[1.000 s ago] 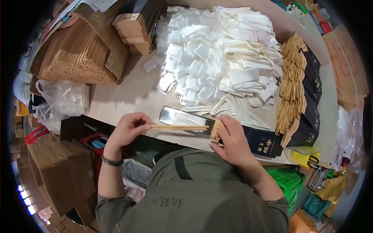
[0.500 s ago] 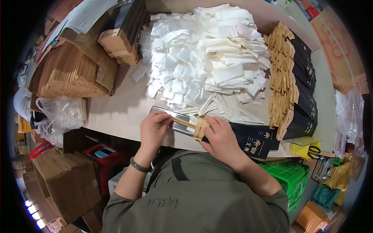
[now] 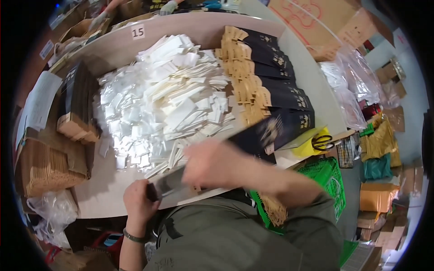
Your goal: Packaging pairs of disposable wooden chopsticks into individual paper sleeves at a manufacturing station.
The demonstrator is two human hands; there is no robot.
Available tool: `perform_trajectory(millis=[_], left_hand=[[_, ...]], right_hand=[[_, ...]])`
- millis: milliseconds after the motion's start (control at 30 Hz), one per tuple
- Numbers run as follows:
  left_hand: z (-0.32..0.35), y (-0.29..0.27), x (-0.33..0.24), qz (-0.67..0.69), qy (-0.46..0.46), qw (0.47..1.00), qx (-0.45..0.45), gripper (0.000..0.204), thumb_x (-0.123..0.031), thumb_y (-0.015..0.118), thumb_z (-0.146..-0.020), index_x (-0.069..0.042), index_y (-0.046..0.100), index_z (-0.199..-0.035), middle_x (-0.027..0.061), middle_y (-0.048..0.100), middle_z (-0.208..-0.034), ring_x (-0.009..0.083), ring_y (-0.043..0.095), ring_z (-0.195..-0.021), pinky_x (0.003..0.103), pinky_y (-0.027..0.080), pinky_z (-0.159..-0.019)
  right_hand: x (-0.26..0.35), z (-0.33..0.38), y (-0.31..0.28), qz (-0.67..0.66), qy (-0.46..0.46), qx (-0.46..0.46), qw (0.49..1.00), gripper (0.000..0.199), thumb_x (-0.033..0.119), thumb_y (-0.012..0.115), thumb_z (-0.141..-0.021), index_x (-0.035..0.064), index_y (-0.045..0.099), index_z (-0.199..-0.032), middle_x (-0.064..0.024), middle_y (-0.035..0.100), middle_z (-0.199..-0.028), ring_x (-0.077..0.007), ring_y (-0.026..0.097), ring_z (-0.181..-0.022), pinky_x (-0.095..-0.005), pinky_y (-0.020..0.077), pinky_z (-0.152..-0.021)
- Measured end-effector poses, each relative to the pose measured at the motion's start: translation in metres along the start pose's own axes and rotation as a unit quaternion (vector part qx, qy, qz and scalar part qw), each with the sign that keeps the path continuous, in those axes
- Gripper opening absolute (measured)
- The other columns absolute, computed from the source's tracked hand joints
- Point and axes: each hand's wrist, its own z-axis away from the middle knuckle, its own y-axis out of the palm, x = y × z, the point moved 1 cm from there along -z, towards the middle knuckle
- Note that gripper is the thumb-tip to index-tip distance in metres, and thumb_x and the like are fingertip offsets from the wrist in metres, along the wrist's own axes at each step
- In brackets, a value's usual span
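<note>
Just now, with the clock centred on the right hand [image 3: 214, 165], the left hand [image 3: 139, 198] sits at eight o'clock, its thumb and fingers curled nearly closed on the near end of a long, narrow, greyish see-through sleeve with a dark end [image 3: 171, 187]. That sleeve runs from the left hand to the right hand, close above the front edge of the pale, high-walled worktable [image 3: 101, 198]. The right hand crosses over its other end; it is blurred, its fingers seem bent, and I cannot tell how far open they are or whether they grip anything.

At two o'clock, just past the right wrist, is a blurred dark navy strip with pale print [image 3: 255, 135]. Toward one o'clock runs a row of overlapping navy pouches with brown kraft-paper tops [image 3: 280, 92]. A heap of flat white paper packets [image 3: 181, 97] spreads at eleven o'clock, touching a heap of shiny clear plastic packets [image 3: 126, 115] at ten. Further out at ten stands a tall stack of dark, kraft-ended sleeves [image 3: 74, 101], and at nine a thick bundle of brown cardboard pieces [image 3: 52, 169]. Between two and three o'clock, black-handled scissors [image 3: 323, 143] rest at a bright yellow holder [image 3: 312, 147]; at three, below the table edge, is a green plastic crate [image 3: 332, 178]. Another person's gloved hand [image 3: 168, 7] shows beyond the far wall, between eleven and twelve.
</note>
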Motion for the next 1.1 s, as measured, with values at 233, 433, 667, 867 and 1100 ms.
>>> perform_trajectory(millis=[233, 433, 667, 867, 1100], left_hand=[[0.034, 0.012, 0.002, 0.167, -0.153, 0.974, 0.031, 0.042, -0.014, 0.083, -0.066, -0.002, 0.058, -0.097, 0.0111, 0.058, -0.074, 0.0279, 0.057, -0.065, 0.035, 0.048, -0.062], [0.041, 0.035, 0.003, 0.077, -0.142, 0.987, 0.027, 0.055, -0.026, 0.087, -0.057, -0.004, 0.061, -0.1, 0.0121, 0.058, -0.076, 0.033, 0.059, -0.068, 0.04, 0.047, -0.062], [0.048, 0.05, 0.01, 0.021, -0.082, 0.996, 0.012, 0.06, -0.028, 0.083, -0.054, -0.005, 0.057, -0.103, 0.0126, 0.055, -0.078, 0.0355, 0.057, -0.07, 0.044, 0.045, -0.062], [0.041, 0.036, 0.004, 0.033, -0.085, 0.995, 0.044, 0.052, -0.033, 0.085, -0.066, -0.005, 0.063, -0.104, 0.0145, 0.061, -0.082, 0.0363, 0.06, -0.075, 0.045, 0.049, -0.066], [0.037, 0.021, -0.006, 0.274, -0.238, 0.922, 0.133, 0.056, -0.038, 0.08, -0.068, 0.0, 0.058, -0.101, 0.0163, 0.062, -0.085, 0.027, 0.061, -0.069, 0.036, 0.051, -0.068]], right_hand=[[-0.115, 0.129, -0.132, 0.198, 0.397, 0.082, 0.892, 0.111, 0.035, 0.088, -0.068, 0.012, 0.023, -0.156, -0.0305, 0.02, -0.157, -0.0465, 0.033, -0.14, -0.0457, 0.0314, -0.116], [-0.165, 0.173, -0.092, 0.16, 0.545, 0.295, 0.768, 0.144, 0.019, 0.095, -0.056, 0.0132, -0.006, -0.158, -0.0405, 0.008, -0.155, -0.054, 0.026, -0.141, -0.0492, 0.0315, -0.116], [-0.315, 0.109, -0.118, 0.14, 0.509, 0.206, 0.824, 0.132, 0.009, 0.092, -0.058, 0.018, 0.008, -0.159, -0.035, 0.017, -0.156, -0.0461, 0.027, -0.144, -0.0436, 0.0318, -0.117], [-0.33, 0.108, -0.105, 0.17, 0.504, 0.129, 0.837, 0.132, 0.01, 0.093, -0.053, 0.021, 0.014, -0.158, -0.03, 0.03, -0.153, -0.0445, 0.035, -0.14, -0.0457, 0.0393, -0.111], [-0.159, 0.075, -0.137, 0.249, 0.283, -0.099, 0.921, 0.059, 0.012, 0.07, -0.081, 0.0007, 0.049, -0.134, -0.0237, 0.05, -0.134, -0.0411, 0.049, -0.123, -0.0453, 0.0397, -0.107]])
